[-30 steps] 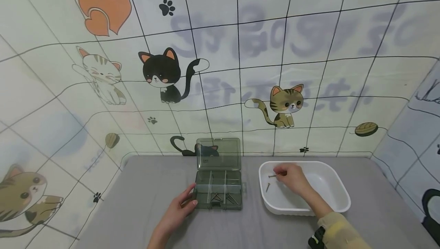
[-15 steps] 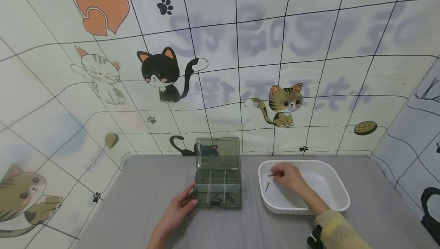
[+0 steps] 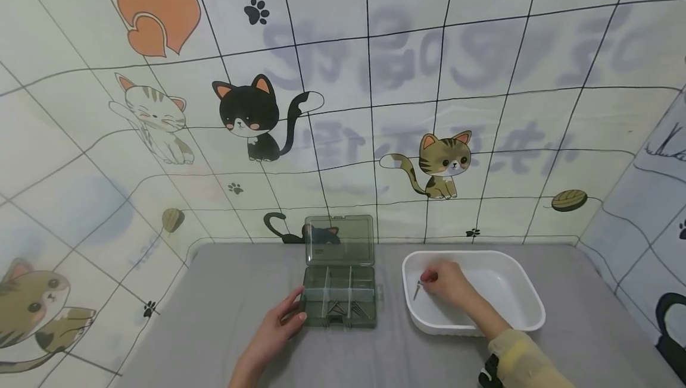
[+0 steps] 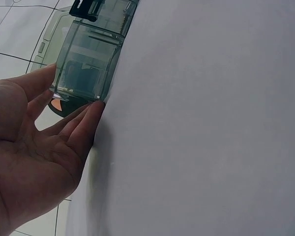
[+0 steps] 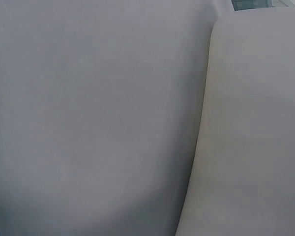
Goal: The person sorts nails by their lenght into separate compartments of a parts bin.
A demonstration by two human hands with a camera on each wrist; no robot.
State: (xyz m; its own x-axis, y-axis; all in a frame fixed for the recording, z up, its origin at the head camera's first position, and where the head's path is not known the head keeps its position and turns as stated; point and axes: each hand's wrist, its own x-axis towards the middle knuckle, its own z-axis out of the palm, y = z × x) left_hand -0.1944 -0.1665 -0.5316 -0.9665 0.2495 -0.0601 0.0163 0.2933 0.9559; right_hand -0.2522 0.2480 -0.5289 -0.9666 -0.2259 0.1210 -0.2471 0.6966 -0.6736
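an opened see-through green box (image 3: 339, 294) is touched at its left side by the loosely straightened fingers of the left hand (image 3: 278, 325). to its right, a screw (image 3: 416, 291) in a white tray (image 3: 506, 293) is seen at the bent, blurred fingertips of the right hand (image 3: 449, 284); whether anything is pinched cannot be told.

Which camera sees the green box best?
Head: nearly the whole green box shows there, lid up. Left wrist catches it close but cut off, with the left hand at one end. Right wrist has only a greenish scrap up top, maybe the box.
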